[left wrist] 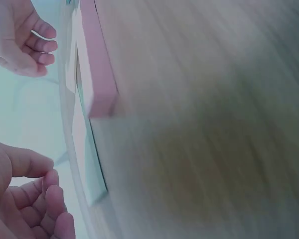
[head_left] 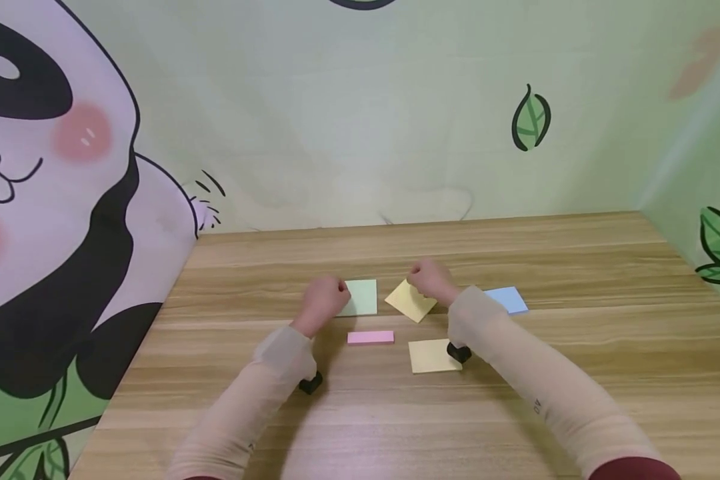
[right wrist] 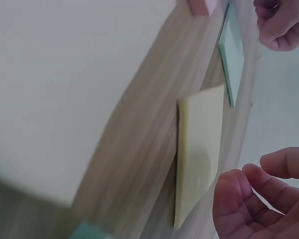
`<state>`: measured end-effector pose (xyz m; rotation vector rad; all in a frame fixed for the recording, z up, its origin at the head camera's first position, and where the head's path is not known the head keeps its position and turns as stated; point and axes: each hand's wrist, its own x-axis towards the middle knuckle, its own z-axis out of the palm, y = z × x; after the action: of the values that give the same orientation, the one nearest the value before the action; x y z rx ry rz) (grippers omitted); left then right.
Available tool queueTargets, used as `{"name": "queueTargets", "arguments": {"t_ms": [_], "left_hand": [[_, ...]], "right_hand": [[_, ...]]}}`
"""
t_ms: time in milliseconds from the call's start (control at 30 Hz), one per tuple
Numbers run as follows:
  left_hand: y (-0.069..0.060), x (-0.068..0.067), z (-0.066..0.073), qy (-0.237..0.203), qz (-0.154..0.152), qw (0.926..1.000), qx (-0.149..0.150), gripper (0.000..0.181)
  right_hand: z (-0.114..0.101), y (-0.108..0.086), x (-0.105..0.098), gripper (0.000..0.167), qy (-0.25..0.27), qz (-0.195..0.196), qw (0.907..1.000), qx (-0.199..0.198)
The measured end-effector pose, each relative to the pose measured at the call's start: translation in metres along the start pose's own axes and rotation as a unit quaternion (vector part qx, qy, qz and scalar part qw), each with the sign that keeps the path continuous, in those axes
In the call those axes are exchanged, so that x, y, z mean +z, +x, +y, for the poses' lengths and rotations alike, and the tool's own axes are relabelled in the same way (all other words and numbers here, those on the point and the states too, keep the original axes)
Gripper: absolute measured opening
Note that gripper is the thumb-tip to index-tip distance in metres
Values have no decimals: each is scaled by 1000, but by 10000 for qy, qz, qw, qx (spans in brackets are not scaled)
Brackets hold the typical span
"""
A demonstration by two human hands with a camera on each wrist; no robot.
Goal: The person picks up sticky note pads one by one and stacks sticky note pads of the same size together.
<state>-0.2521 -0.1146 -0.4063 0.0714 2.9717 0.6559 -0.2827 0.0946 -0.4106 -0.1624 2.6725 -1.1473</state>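
Looks like they're mid-arranging sticky notes. Left hand [head_left: 323, 301] is over the mint green pad [head_left: 363, 297], right hand [head_left: 435, 279] over the skewed yellow pad [head_left: 409, 304]; both pads sit nearer the worktop [head_left: 606, 267]'s back edge. Both grips look loosely curled, nothing in them. I'd guess next calls for pinching the yellow pad's sides and squaring it up.
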Motion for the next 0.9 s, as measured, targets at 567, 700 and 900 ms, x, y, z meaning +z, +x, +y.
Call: {"name": "queueTargets", "arguments": {"t_ms": [567, 700, 900], "left_hand": [[1, 18, 35, 217, -532, 9958, 718, 12], [2, 24, 40, 205, -619, 9939, 887, 13], [5, 31, 47, 435, -732, 9938, 713, 10]], "right_hand": [[15, -11, -23, 19, -196, -873, 9866, 1364], [16, -10, -21, 20, -129, -850, 9860, 1428], [18, -7, -18, 25, -431, -850, 9863, 1345]]}}
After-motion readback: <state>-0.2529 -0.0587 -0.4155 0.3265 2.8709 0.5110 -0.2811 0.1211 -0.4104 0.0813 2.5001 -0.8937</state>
